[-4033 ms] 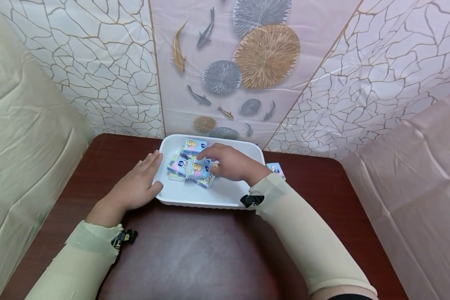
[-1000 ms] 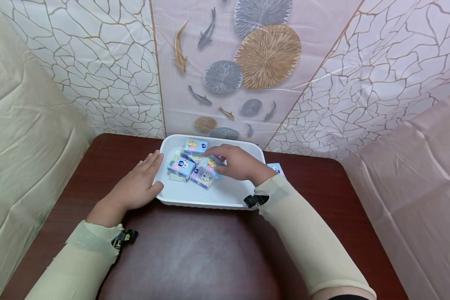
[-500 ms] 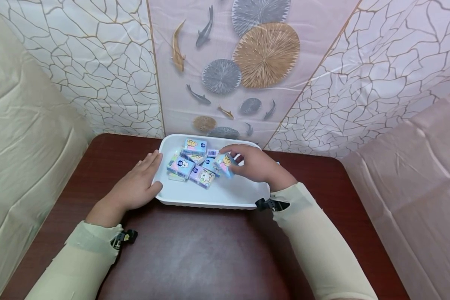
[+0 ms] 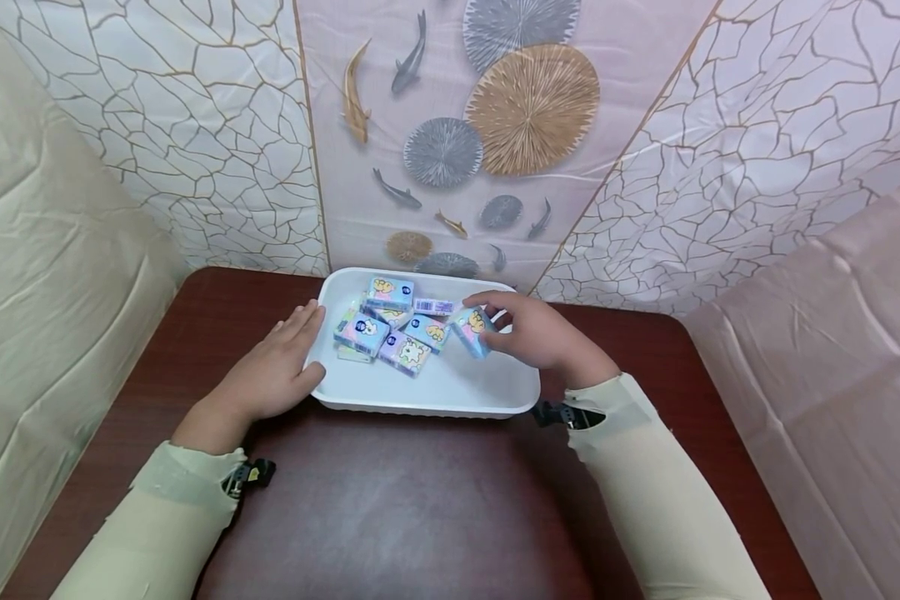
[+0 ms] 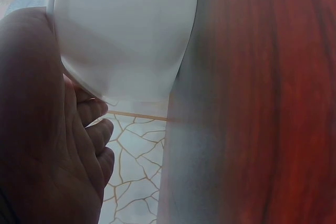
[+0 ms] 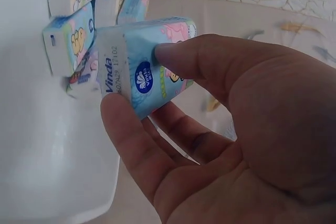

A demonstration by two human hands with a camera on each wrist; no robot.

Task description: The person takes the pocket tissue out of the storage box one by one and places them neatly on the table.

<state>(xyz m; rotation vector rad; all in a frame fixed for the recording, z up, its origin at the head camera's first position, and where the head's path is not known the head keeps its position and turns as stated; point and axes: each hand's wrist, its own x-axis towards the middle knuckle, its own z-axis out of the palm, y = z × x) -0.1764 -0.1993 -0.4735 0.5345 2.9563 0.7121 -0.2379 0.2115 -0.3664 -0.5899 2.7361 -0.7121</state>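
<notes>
White tray (image 4: pixel 480 389), one, holds at least six packets (image 4: pixel 405 353); right fingers (image 6: pixel 131 135) pinch one blue packet (image 6: pixel 143 74), left fingers (image 4: pixel 303 327) lie straight

Tray (image 4: pixel 457 387) on table (image 4: pixel 397 500) — packets (image 4: pixel 362 331) inside, mostly left, some seemingly stacked.

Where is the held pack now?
In the head view, the pack is in the right hand, over the right half of the tray, just right of the other packs.
</notes>
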